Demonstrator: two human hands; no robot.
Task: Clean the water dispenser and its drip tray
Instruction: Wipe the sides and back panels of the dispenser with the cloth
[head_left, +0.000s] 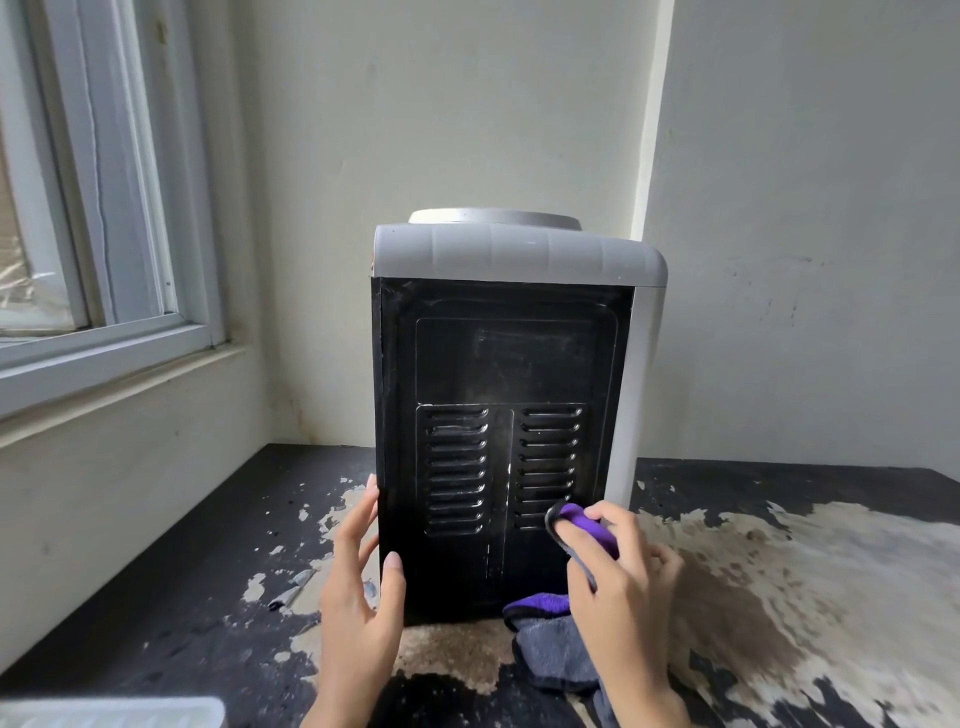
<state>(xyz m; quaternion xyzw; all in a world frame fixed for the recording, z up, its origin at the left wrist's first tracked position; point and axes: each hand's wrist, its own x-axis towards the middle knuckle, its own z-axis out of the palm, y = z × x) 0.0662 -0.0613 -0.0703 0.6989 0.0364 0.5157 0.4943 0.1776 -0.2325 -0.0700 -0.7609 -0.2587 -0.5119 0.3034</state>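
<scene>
Left hand (358, 587), lower centre of frame: fingers straight, thumb lying flat, forearm rising from bottom edge. Right hand (623, 577), lower right of centre: fingers curled, gripping, knuckles up.

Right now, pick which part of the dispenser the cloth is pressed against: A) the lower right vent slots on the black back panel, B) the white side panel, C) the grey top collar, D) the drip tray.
A: the right hand holds the purple cloth against the lower right vent slots of the black back panel.
</scene>
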